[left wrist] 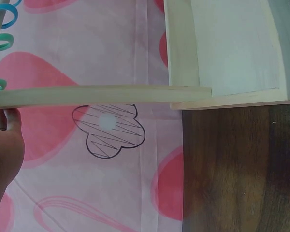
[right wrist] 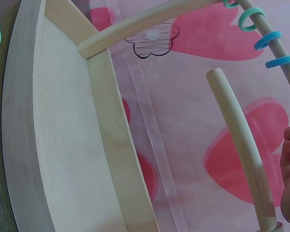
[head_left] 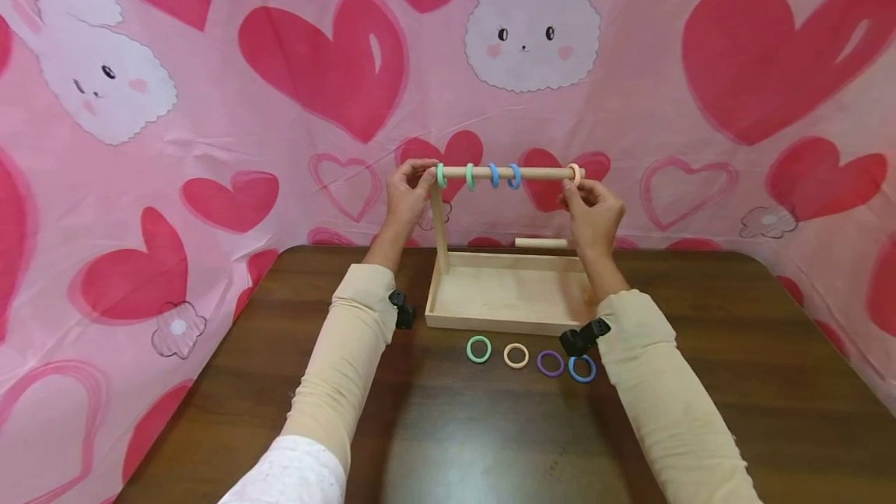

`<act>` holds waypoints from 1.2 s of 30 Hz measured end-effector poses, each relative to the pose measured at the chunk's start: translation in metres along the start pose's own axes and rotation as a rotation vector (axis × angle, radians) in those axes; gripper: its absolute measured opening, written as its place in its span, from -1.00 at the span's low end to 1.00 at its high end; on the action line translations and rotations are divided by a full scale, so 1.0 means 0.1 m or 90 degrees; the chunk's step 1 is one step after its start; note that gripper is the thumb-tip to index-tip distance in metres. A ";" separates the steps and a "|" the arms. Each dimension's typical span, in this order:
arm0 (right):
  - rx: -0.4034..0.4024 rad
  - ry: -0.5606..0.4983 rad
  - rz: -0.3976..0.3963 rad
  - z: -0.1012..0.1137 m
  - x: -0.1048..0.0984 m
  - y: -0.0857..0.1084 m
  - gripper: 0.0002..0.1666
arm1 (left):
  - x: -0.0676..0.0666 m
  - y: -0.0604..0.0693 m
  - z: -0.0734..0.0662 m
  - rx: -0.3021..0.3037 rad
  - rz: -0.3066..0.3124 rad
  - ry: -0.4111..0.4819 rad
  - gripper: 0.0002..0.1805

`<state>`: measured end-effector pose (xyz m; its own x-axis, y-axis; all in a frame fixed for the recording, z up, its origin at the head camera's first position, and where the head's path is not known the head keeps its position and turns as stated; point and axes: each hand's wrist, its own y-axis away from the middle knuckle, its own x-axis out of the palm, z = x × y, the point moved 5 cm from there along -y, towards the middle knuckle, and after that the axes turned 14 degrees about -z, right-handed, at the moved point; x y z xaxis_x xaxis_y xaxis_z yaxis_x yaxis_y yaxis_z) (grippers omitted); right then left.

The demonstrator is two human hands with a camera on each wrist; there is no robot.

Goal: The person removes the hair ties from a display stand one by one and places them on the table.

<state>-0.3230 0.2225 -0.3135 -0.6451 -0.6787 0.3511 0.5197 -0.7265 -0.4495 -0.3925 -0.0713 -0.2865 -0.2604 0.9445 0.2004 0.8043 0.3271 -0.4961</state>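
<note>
Beige sleeves (head_left: 350,364) stretch up from the frame's bottom — left hand (head_left: 408,197) pinching the wooden rod (head_left: 540,173) at its left end, right hand (head_left: 593,218) pinching the peach ring (head_left: 575,166) around its right, just above mid-frame.

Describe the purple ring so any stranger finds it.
On the brown table, in front of the wooden tray, four rings lie in a row. The purple ring is third from the left, between a cream ring and a blue ring; no other ring is purple.
</note>
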 end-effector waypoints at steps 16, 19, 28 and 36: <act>0.005 0.022 -0.002 -0.02 0.02 0.00 -0.65 | -0.04 -0.02 -0.01 0.014 -0.001 0.029 -0.78; 0.004 0.017 -0.007 -0.02 0.00 -0.01 -0.67 | -0.02 -0.02 -0.01 0.018 0.004 0.028 -0.78; 0.015 0.016 -0.011 0.01 -0.02 -0.04 -0.71 | 0.00 -0.02 -0.02 0.018 0.003 0.029 -0.79; 0.024 0.013 -0.021 0.03 -0.04 -0.05 -0.75 | 0.00 0.00 -0.03 0.011 0.001 0.032 -0.79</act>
<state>-0.3213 0.2278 -0.3100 -0.6734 -0.6524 0.3477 0.5186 -0.7520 -0.4068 -0.3915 -0.0713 -0.2841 -0.2314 0.9422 0.2424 0.7948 0.3268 -0.5114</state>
